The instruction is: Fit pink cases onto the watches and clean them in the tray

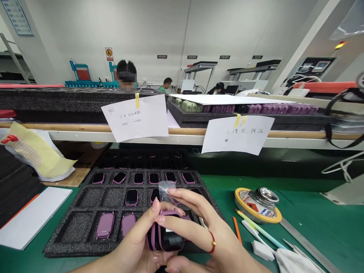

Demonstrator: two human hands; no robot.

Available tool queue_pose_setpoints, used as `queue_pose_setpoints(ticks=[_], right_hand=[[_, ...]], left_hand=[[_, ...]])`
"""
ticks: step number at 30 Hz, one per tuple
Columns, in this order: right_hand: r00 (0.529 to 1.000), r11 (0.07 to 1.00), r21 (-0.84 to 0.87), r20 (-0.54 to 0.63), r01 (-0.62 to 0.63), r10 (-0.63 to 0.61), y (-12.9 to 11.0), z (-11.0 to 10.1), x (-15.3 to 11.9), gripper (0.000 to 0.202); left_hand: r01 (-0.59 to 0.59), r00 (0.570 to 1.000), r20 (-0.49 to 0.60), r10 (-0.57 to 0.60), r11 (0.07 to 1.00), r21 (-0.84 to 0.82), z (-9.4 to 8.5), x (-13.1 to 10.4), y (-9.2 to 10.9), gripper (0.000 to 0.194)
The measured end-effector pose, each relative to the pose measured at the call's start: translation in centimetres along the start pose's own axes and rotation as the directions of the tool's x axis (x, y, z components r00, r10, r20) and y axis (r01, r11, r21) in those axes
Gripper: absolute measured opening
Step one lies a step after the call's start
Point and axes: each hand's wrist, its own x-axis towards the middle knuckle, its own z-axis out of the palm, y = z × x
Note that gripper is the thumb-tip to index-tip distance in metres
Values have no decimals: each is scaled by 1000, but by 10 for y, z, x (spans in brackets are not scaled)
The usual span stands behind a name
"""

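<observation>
My left hand (139,242) is wrapped round a small stack of purple watch cases (155,237) with black screens, low in the middle of the head view. From the right, my right hand (199,223) closes on the same stack, its index finger lying across the front watch (170,237). A clear film piece (167,189) shows at the fingertips of my right hand; how it is held is unclear. Behind and left of both hands lies a black foam tray (113,197) with purple watches in its compartments. Two cases (105,225) near its front edge lie back side up.
At right on the green table (216,185) are a round yellow-rimmed container (257,204), pens, tweezers and a ruler (308,246). A white board (34,216) lies left. A shelf (184,138) with foam trays crosses behind. People sit beyond it.
</observation>
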Motion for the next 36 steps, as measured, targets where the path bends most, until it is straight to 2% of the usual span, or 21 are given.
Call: queue_pose_setpoints(ticks=[2,6,9,12,15,18,29,36], right_hand=[[998,999,-33,-43,-39,38,0,-4,0,43],[988,993,-62,-119,-103,96,0,-13,1,35],[982,991,-43,-143,-130,122,3,-12,2,37],[958,979,66,-200,-194,204,8,-7,3,42],[911,934,232,-252,-271,327,11,-5,4,39],[884,907,305,-278,-291,377,11,-4,4,37],[905,949,233,-320,-213,281,12,-4,5,36],[927,997,70,-369,-45,68,9,-9,11,25]], left_hand=[[14,1000,-23,-15,1000,-7,1,1,1,41],[-17,999,28,17,1000,3,-1,0,0,39],[-10,999,38,10,1000,3,-2,-1,0,39],[-2,1000,19,2,1000,-4,-2,-1,1,40],[1,1000,-4,-1,1000,-11,-3,-1,2,39],[13,1000,-7,-13,1000,-22,-4,-1,2,40],[0,1000,-11,-1,1000,-23,-2,0,3,39],[-2,1000,-21,1,999,-41,-2,0,3,38]])
